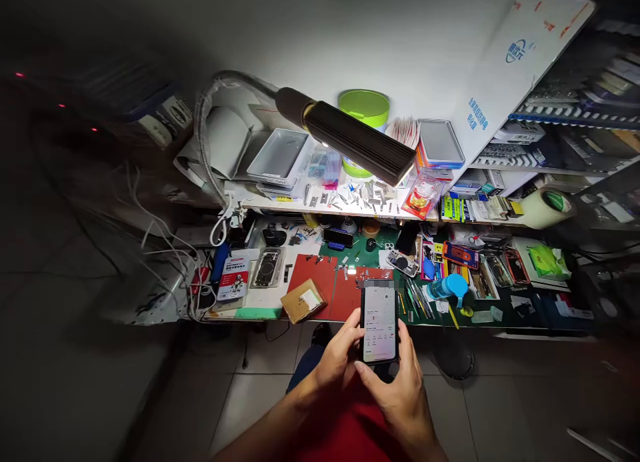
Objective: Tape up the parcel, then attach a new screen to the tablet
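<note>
Cluttered workbench spreads just beyond the lit phone, gripped between my left hand and right hand at its opposite sides, neither nearer, its long axis pointing away from me

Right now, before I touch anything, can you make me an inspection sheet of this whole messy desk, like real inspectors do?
Surface: a red mat lies on the green bench top; small loose bits are scattered over both.
Job's things: a lit phone, screen facing up toward the camera.
Clutter: a cardboard box, a blue bottle, and many small metal parts on the white ledge.
Hands: the left hand and right hand both hold the lit phone.
Cables: tangled white cables at the bench's left end.
Surroundings: a lamp over the ledge, packed shelves to the right, tiled floor below.
</note>
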Motion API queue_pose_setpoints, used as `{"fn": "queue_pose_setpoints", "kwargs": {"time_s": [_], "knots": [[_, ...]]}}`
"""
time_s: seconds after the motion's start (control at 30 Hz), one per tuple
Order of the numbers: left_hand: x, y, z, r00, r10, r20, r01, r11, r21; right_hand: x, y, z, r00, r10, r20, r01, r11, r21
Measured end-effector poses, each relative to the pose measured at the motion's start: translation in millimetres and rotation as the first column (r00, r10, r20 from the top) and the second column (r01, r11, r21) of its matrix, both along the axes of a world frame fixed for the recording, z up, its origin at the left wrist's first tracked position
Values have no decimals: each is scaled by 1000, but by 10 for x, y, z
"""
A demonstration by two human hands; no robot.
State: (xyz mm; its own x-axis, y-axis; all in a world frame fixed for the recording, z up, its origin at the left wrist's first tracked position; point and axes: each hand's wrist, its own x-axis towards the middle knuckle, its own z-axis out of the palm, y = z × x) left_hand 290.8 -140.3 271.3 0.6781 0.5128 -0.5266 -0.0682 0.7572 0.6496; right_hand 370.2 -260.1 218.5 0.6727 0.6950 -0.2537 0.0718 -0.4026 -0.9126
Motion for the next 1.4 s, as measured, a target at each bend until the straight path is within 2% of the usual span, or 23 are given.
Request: {"fn": "queue_pose_setpoints", "kwargs": {"time_s": [0.1, 0.23, 0.37, 0.47, 0.53, 0.63, 0.7, 0.8, 0.97, 1.1, 1.2, 1.3, 1.4], "knots": [[23, -51, -147, 999, -39, 13, 39, 998, 43, -29, 82, 19, 993, -18, 116, 36, 987, -154], [40, -70, -329, 992, -117, -41, 122, 978, 167, -29, 145, -24, 986, -48, 160, 86, 967, -239], [-62, 48, -534, 962, -172, -213, 240, 906, 349, 4, 150, -119, 971, -95, 218, 154, 949, -273], [-371, 284, -712, 893, -60, -446, 300, 820, 488, 37, 133, -172, 957, -109, 267, 190, 936, -298], [-696, 518, -834, 780, 85, -620, 357, 754, 552, 56, 116, -189, 949, -116, 295, 210, 926, -314], [-1216, 910, -1034, 579, 330, -745, 476, 605, 638, 68, 93, -203, 936, -128, 329, 240, 914, -327], [-1479, 1125, -1196, 499, 417, -759, 583, 487, 651, 63, 86, -215, 929, -136, 345, 255, 909, -330], [-1680, 1316, -1482, 416, 453, -789, 728, 354, 587, 38, 85, -238, 915, -158, 372, 290, 897, -334], [-1729, 1483, -1864, 323, 376, -869, 877, 226, 424, -32, 49, -251, 884, -205, 421, 363, 867, -340], [-1735, 1596, -1922, 304, 323, -896, 924, 131, 360, -55, -19, -269, 862, -240, 447, 418, 834, -359], [-1711, 1592, -1837, 291, 337, -895, 934, 102, 342, -2, -103, -349, 849, -264, 458, 452, 812, -369], [-1645, 1420, -1695, 312, 356, -881, 933, 58, 354, 125, -299, -530, 822, -304, 482, 496, 799, -341], [-1493, 1040, -1657, 390, 294, -873, 914, -12, 404, 317, -688, -794, 765, -379, 521, 567, 780, -266]]}}
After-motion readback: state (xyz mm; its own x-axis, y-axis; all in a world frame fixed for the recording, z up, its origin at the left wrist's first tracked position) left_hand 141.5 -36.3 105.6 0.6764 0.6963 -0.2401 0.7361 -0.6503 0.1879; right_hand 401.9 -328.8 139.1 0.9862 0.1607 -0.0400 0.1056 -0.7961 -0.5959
